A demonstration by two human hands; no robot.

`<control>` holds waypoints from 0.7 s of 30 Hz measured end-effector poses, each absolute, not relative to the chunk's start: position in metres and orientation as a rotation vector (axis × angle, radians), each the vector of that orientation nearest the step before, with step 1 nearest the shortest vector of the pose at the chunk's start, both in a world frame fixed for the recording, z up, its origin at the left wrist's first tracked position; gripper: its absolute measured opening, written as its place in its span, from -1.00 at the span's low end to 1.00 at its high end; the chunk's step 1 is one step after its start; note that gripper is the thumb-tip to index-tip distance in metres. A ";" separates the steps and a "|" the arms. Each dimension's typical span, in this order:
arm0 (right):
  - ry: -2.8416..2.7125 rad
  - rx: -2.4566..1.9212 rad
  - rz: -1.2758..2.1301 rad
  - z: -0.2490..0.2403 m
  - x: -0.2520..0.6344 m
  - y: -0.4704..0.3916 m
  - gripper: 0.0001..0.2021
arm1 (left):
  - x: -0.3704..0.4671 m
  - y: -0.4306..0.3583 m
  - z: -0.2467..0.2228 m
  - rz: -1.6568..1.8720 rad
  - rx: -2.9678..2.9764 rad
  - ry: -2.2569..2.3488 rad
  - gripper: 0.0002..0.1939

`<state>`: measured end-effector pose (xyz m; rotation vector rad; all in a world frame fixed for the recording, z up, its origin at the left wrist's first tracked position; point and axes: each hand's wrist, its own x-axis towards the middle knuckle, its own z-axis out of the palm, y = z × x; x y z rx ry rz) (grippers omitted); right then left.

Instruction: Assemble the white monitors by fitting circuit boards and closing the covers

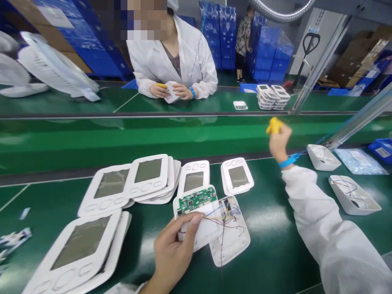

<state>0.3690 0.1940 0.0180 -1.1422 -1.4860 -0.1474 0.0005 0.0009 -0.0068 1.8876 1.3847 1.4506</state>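
Down on the green worktop (269, 241), right in front, got a white housing (200, 241) with a green circuit board (197, 200) facing up, overlapping an opened white back shell (234, 245). Probably laid that close because of the thin coloured wires (218, 221) looping across both; any further apart, might end up tugging on the connections. Holding the housing with the left hand (174, 243), thumb and index finger closed together over its middle, right by the wires. Can't tell whether also pinching a wire or just pressing on the plastic, but looks like steadying either way. Up to the right, well apart from the board, gripping a blurry yellow tool (275, 124) in the right hand (279, 143), fingers curled around it. Can't make out a tip. Wearing a blue wrist strap (289, 160) on that side, presumably against static, given the bare board. Behind and to the left, stacks of white display panels (148, 175), screens up, maybe piled like that to save bench space. Off to the right, two white tubs (357, 200) with wires inside, near a plastic bag (359, 161), likely parked there for easy reach. Across the way, a person in a white coat (199, 53), also holding a white part (173, 93).
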 end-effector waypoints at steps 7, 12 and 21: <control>-1.530 -1.322 -0.215 -0.034 0.352 0.191 -0.37 | -0.001 0.000 -0.008 1.420 1.882 1.391 -0.83; -1.541 -1.391 -0.195 -0.040 0.353 0.195 -0.36 | 0.000 0.000 -0.005 1.423 1.843 1.391 -0.83; -1.514 -1.400 -0.181 -0.042 0.351 0.197 -0.38 | 0.002 -0.001 -0.002 1.404 1.809 1.383 -0.83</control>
